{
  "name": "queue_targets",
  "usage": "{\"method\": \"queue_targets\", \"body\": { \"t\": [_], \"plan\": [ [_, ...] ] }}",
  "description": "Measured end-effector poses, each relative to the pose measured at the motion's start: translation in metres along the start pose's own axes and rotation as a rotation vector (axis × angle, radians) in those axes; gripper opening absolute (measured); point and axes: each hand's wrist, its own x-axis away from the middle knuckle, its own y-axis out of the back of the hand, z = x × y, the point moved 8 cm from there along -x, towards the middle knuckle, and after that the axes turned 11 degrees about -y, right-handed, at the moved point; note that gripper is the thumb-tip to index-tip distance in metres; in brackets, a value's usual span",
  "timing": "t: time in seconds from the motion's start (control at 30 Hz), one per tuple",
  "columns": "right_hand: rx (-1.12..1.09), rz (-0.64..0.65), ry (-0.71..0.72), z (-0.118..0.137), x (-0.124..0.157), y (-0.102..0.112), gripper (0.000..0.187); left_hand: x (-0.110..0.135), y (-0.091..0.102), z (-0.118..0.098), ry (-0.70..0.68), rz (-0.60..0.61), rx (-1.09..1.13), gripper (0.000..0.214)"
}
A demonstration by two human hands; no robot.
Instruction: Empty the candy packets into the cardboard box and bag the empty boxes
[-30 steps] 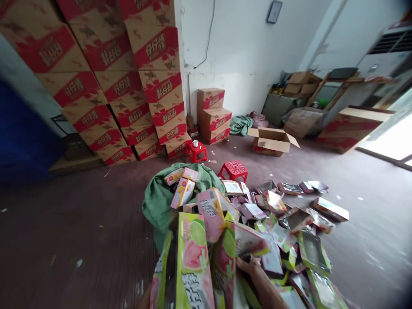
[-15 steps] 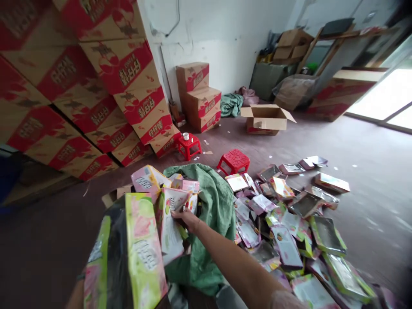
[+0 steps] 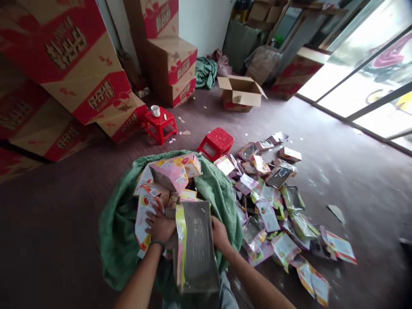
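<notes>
A green cloth sack [image 3: 120,219] stands open in front of me, filled with crumpled printed cartons [image 3: 170,174]. My left hand [image 3: 161,225] lies with spread fingers on an orange and white carton [image 3: 141,219] at the sack's left side. On the right, my right hand [image 3: 219,234] grips the edge of a carton [image 3: 198,249] whose dark grey inner side faces up, with a green and pink printed flap along its left. Some of the right fingers are hidden behind that carton.
Flattened and torn cartons [image 3: 270,214] lie heaped on the floor to the right. Two red stools [image 3: 219,141] stand beyond the sack, one bearing a white cup [image 3: 155,110]. Stacked cardboard boxes [image 3: 99,92] rise at left; an open cardboard box [image 3: 243,96] sits farther back.
My view has swung right and down. My left hand has left the upright green-pink carton and now rests on cartons in the sack. My right hand has moved from a white-pink carton to the grey-sided one.
</notes>
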Motion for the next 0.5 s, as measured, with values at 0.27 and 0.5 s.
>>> {"method": "queue_targets", "body": {
  "t": [0.27,0.5],
  "plan": [
    [-0.006,-0.373,-0.088,0.058,-0.056,0.037,0.021,-0.003,-0.005,0.017,0.043,0.182,-0.085,0.112],
    [-0.194,-0.468,0.184,0.146,0.037,0.164,0.047,0.023,0.005,-0.052,-0.099,0.103,-0.281,0.072]
  ]
}}
